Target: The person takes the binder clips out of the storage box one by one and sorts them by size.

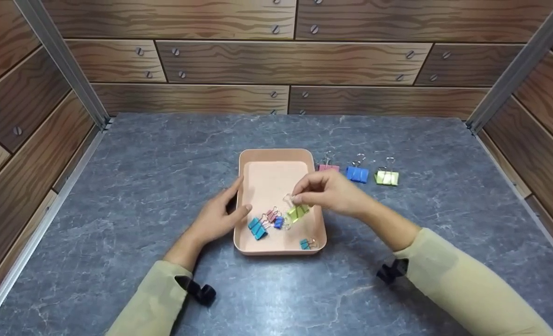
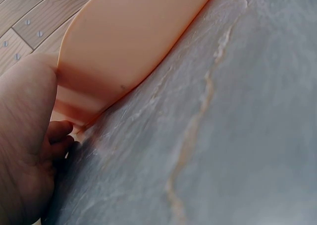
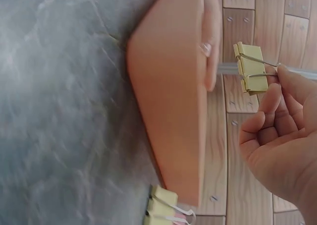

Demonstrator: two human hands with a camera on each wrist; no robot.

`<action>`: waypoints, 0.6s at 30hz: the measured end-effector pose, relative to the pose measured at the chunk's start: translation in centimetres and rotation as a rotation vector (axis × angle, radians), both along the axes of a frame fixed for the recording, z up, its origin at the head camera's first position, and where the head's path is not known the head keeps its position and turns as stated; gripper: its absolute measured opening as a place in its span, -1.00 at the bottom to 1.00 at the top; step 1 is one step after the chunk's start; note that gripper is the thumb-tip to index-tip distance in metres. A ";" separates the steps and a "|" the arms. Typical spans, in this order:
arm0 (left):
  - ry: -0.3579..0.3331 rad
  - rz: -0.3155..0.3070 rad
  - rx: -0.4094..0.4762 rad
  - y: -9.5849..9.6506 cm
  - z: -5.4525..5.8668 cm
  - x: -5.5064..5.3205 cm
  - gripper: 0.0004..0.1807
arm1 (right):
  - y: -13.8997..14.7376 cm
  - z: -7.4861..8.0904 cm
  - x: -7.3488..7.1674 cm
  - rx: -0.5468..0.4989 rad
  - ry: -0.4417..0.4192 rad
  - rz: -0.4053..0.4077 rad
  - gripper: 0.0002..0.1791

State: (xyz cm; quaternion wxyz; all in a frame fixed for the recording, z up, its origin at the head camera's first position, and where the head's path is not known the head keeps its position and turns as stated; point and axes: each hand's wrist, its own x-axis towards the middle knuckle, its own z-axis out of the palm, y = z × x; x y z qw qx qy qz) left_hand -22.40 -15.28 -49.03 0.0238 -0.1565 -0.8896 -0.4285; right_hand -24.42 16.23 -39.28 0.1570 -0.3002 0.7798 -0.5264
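My left hand [image 1: 216,217] holds the left wall of a peach-coloured tray [image 1: 276,155], thumb over the rim and fingers along the outside. Between thumb and fingertips, my right hand [image 1: 330,192] pinches a yellow-green binder clip [image 1: 298,213] by its wire handle. In the right wrist view this clip [image 3: 253,69] hangs above the rim level, its body pointing away from the fingers. Inside the tray lie a larger teal binder clip [image 1: 258,228], a small pink one [image 1: 272,215] and a small blue one [image 1: 279,222]. A small teal clip [image 1: 304,244] sits in the near right corner.
Right of the tray, a row of larger binder clips stands on the grey marbled table [image 1: 164,154]: a pink clip [image 1: 328,167] partly behind my right hand, a blue clip [image 1: 357,174] and another yellow-green clip [image 1: 387,178]. Wood-patterned walls [image 1: 286,60] enclose the back and sides.
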 end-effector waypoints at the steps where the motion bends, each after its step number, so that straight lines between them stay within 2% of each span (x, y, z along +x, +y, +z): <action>1: -0.006 -0.001 -0.001 0.0 0.0 0.0 -0.11 | 0.3 0.2 -0.1 -0.010 -0.003 -0.015 -0.89; 8: -0.029 0.004 -0.006 0.0 0.2 0.3 -0.10 | 2.7 1.6 -0.8 -0.068 -0.038 -0.112 -0.83; 18: -0.025 -0.005 -0.013 0.1 0.3 0.1 -0.10 | 5.8 2.4 -1.6 -0.053 0.008 -0.261 -0.78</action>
